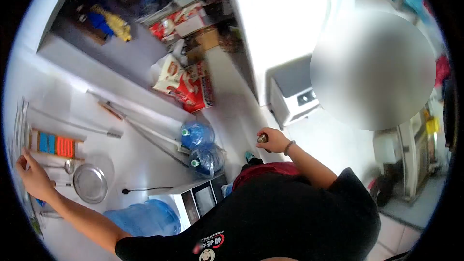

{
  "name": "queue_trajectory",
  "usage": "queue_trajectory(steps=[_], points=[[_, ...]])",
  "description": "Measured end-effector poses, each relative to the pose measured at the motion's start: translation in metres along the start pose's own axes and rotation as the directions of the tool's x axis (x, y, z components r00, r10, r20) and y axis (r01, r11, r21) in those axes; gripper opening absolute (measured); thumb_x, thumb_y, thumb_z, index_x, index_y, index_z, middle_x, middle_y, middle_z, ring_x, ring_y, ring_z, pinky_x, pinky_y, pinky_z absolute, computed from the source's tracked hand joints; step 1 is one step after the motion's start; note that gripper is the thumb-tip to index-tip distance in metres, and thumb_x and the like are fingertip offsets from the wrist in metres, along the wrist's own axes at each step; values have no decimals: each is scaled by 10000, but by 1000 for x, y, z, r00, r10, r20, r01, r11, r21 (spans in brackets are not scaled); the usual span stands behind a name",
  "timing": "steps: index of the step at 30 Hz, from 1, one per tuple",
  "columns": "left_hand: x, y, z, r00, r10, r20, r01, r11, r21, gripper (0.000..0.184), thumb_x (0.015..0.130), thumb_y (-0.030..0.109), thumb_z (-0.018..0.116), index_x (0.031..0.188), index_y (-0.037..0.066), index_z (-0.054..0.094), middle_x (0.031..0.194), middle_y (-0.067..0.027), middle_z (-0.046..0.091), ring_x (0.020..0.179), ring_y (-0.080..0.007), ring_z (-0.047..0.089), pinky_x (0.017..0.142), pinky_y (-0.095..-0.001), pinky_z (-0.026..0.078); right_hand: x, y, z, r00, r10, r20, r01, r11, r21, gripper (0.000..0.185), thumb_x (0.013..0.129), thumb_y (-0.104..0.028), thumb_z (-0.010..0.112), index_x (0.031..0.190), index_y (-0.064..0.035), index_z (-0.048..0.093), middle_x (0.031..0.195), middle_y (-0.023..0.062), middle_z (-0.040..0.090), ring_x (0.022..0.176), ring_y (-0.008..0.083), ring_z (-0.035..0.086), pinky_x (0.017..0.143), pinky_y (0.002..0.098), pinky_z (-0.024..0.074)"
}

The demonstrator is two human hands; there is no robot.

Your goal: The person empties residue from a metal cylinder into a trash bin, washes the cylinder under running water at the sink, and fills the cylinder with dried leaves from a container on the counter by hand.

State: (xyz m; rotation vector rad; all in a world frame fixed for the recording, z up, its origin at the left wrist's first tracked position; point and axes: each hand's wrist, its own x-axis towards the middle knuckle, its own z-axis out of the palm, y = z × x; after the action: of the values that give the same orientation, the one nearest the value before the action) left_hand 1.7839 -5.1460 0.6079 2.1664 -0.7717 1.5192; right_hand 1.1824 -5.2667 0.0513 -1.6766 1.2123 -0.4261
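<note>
At the far left, my left hand (36, 178) reaches to a wall rack of hanging utensils, its fingers apart and nothing visible in them. Close to it are a ladle (69, 166), a round metal strainer (90, 183) and a wooden-framed piece with blue and orange bands (56, 145). My right hand (274, 141), a dark bracelet at its wrist, is closed in front of my body around a short brown object with a rounded, shiny end (262, 138). The fingers hide most of that object, so its kind is unclear.
Two blue water jugs (197, 134) stand on the floor by the wall, near a dispenser with a large bottle (145, 218). Beyond are red-and-white bags (186, 84) and boxes. A white appliance (295, 94) is ahead; a metal-framed unit (411, 159) stands right.
</note>
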Motion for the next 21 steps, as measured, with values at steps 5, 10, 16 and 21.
queue_trajectory(steps=[5, 10, 16, 21], points=[[-70, 146, -36, 874, 445, 193, -224, 724, -652, 419, 1078, 483, 652, 1305, 138, 725, 1158, -93, 774, 1025, -241, 744, 943, -412, 568, -105, 39, -68, 985, 31, -172, -23, 999, 48, 520, 870, -371, 878, 1255, -67, 706, 1128, 169, 749, 1049, 334, 733, 957, 433, 580], [-347, 371, -163, 317, 921, 227, 221, 161, -962, 464, 901, -30, 782, 1330, 114, 679, 1204, -29, 718, 981, -157, 672, 786, -295, 557, -237, 78, -135, 870, 68, -488, 10, 988, 155, 494, 885, -323, 862, 1259, -63, 671, 1135, 169, 739, 1060, 334, 731, 968, 427, 579], [-603, 499, -369, -291, 923, -251, 662, 4, -750, 984, 844, 96, 895, 1659, 44, 347, 1513, -194, 571, 1332, -272, 615, 1082, -441, 518, -370, 123, -187, 611, 164, -775, 156, 934, 320, 480, 894, -224, 869, 1283, -44, 653, 1169, 160, 725, 1082, 307, 727, 965, 406, 576], [-714, 526, -480, -221, 811, -541, 867, -90, -490, 1224, 808, 36, 923, 1725, 77, 115, 1550, -202, 497, 1397, -297, 557, 1123, -434, 494, -435, 151, -156, 340, 171, -925, 284, 919, 274, 543, 876, -167, 900, 1348, -56, 655, 1277, 110, 720, 1214, 289, 678, 1069, 391, 535]])
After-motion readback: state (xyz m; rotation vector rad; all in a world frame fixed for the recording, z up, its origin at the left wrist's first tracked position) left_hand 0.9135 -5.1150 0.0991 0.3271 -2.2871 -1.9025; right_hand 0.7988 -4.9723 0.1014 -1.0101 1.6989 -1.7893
